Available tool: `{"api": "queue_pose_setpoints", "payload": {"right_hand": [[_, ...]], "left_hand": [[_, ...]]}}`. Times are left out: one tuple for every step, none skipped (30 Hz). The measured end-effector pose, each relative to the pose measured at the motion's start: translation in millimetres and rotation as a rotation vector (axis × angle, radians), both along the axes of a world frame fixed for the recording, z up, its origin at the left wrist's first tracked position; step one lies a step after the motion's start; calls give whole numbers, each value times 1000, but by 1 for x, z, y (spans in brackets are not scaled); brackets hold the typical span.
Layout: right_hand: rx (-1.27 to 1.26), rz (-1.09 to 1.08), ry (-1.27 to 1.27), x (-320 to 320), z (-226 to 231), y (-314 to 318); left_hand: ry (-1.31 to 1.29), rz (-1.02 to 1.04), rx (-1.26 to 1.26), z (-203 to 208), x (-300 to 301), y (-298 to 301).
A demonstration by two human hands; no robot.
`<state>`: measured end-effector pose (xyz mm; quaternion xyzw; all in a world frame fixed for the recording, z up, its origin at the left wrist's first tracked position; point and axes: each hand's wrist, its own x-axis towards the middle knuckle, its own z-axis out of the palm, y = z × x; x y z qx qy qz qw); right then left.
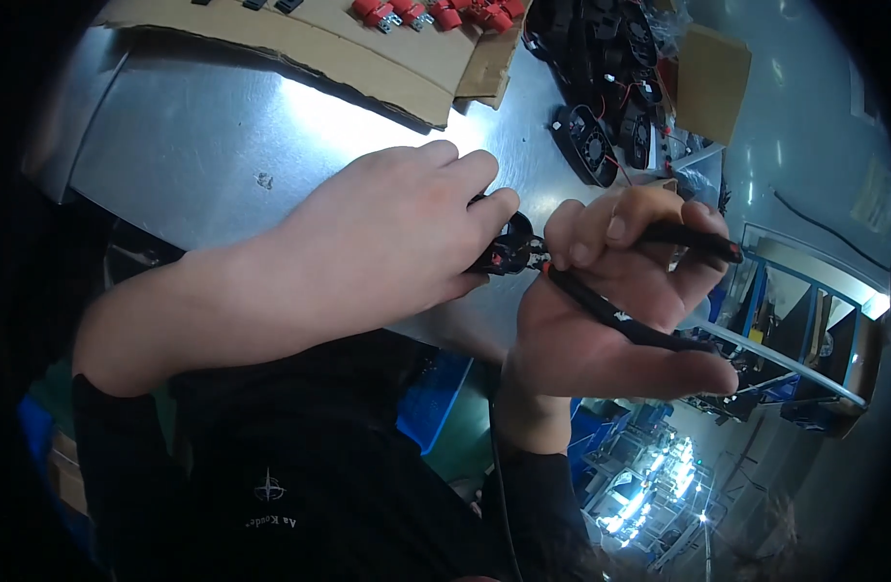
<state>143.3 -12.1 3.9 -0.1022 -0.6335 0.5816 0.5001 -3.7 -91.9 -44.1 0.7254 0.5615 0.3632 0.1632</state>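
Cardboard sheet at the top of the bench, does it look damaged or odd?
Yes. The cardboard sheet has a ragged, torn front edge, and its right corner is bent. The red connectors on it look orderly.

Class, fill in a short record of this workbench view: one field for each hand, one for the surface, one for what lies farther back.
left hand: covers a small black part with red inside
right hand: holds black tweezers, tips at the part
surface: shiny metal table
back left: red connectors on cardboard
back right: black fans
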Motion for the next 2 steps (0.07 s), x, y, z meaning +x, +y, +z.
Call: {"api": "queue_pose_setpoints", "payload": {"right_hand": [[8,-10,-14,0,1,-2],[18,-20,-27,0,2,-4]], "left_hand": [[-2,-7,-4,-1,-1,0],[-4,-14,-5,-2,-1,1]]}}
